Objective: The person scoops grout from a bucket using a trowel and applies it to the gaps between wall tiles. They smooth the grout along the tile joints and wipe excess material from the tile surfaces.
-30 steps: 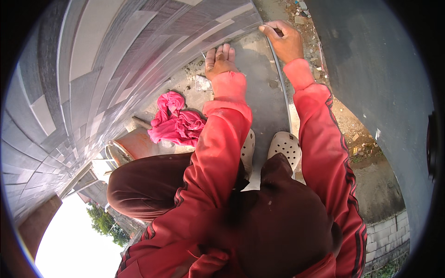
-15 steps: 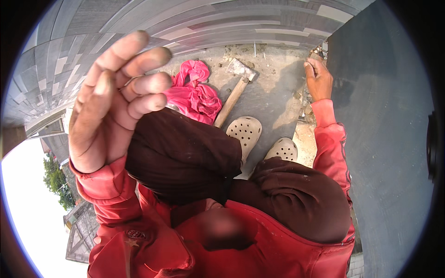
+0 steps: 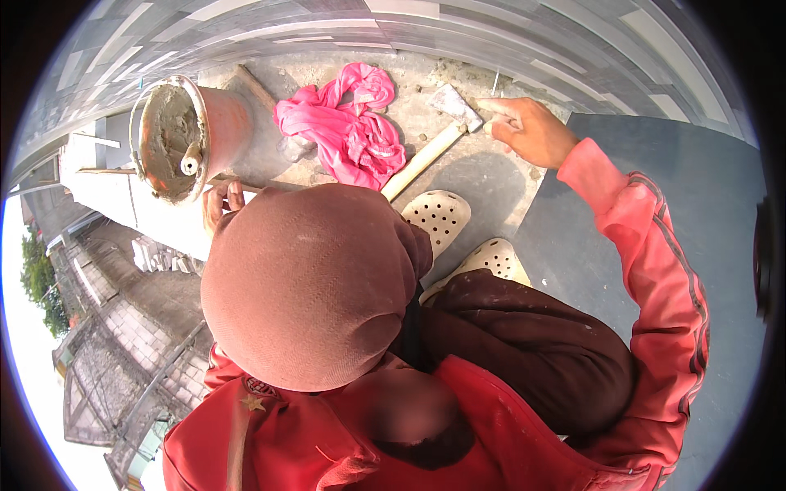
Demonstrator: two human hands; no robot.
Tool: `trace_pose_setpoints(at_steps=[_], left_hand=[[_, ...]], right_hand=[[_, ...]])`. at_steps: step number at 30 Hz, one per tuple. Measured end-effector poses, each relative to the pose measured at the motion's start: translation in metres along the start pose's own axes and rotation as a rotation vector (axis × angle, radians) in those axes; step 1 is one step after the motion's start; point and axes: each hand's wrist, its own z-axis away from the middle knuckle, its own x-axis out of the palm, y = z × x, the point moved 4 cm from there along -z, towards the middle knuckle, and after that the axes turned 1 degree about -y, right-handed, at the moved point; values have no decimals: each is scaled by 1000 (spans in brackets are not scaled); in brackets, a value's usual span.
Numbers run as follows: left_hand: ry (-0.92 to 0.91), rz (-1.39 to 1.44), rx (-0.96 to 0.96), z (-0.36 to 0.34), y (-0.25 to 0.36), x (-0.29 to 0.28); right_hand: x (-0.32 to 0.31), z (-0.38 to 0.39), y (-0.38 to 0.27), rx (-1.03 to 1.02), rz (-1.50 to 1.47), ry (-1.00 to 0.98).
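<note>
My right hand (image 3: 530,131) is beside the head of a sledgehammer (image 3: 446,141) that lies on the concrete. Its index finger stretches out towards the hammer head, the thumb sits apart below, and nothing shows between them. My left hand (image 3: 221,204) is low beside my raised knee, just under a bucket (image 3: 225,123). Only a few of its fingers show; the knee hides the rest and whatever they may touch. Grey wet mortar (image 3: 170,135) fills part of the bucket, and a tool's round handle end (image 3: 190,166) sticks out of it. A crumpled pink cloth (image 3: 348,123) lies left of the hammer.
My feet in cream clogs (image 3: 438,219) are on the concrete floor. Ahead rises a grey tiled wall (image 3: 327,37). A smooth dark grey surface (image 3: 589,254) lies to the right. Behind the bucket, a wooden stick (image 3: 255,86) rests on the ground. Rooftops and block walls (image 3: 131,327) appear at left.
My left hand has dropped from a raised, spread pose to beside the knee. The right hand has moved from the dark surface's edge to the hammer head. The bucket has come into view.
</note>
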Motion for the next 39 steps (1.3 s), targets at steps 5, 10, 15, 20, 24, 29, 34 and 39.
trace_pose_setpoints(at_steps=[5, 10, 15, 20, 24, 29, 34, 39], left_hand=[[211, -280, 247, 5, 15, 4], [171, -142, 80, -13, -65, 21], [192, -320, 21, -16, -30, 25], [212, -282, -41, -13, -29, 13], [176, -253, -71, -15, -17, 25], [174, -237, -66, -13, -23, 11], [129, -224, -82, -17, -26, 7], [118, -173, -93, -22, -24, 13]], right_hand=[[22, -59, 20, 273, -285, 144], [54, -85, -32, 7, 24, 87], [86, -98, -107, -358, 76, 122], [124, -121, -230, -617, 35, 87], [123, -152, -304, -762, 211, 184], [144, -208, -366, -850, 491, 9], [204, -232, -397, -752, 400, -586], [255, -243, -415, -222, 497, -911]])
